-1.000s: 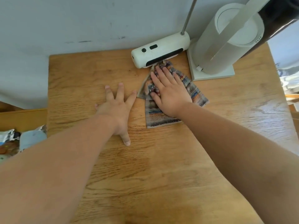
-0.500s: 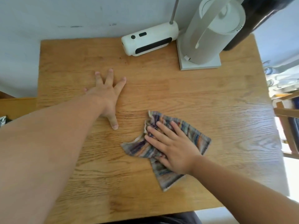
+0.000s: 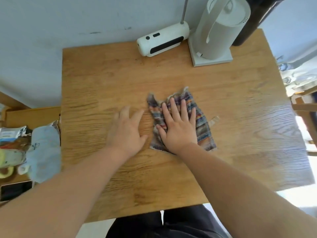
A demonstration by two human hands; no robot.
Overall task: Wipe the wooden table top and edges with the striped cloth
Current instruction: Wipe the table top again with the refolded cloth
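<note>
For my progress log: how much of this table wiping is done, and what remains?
Done: the striped cloth passed the back by the white device, then the front right, within the last second. In hand: the right hand presses it flat near the centre; the left hand lies open on bare wood beside it. Left, probably: the left part of the table and its edges, where no frame shows the cloth.

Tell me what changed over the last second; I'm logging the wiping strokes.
The right hand, flat on the striped cloth, swept it from the far edge by the white device toward the near edge, then back to mid-table. Left hand stays open on the wooden table; device and stand unmoved.
</note>
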